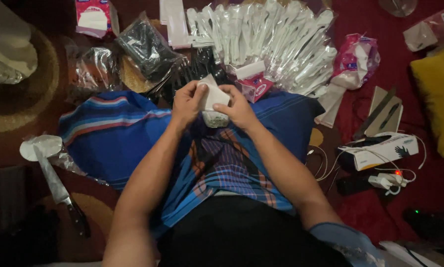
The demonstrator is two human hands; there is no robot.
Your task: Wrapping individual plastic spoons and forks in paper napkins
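My left hand (pixel 187 101) and my right hand (pixel 239 106) meet over my lap, both pinching a white folded napkin (pixel 213 95). Under the napkin a small clear packet (pixel 216 118) with pale contents shows between my hands. My lap is covered by a blue striped cloth (pixel 113 133). Just beyond my hands lies a big heap of white plastic cutlery in clear wrappers (pixel 271 39), with a small pink and white tissue pack (pixel 254 84) at its near edge and black plastic forks (pixel 192 71) beside it.
A knife with a dark handle (pixel 59 190) lies on the floor at left. A bag of black cutlery (pixel 145 44) sits at the back left. At right are a pink napkin pack (pixel 355 59), a white box (pixel 380 151), cables with a charger (pixel 387 180), and a yellow cushion (pixel 439 94).
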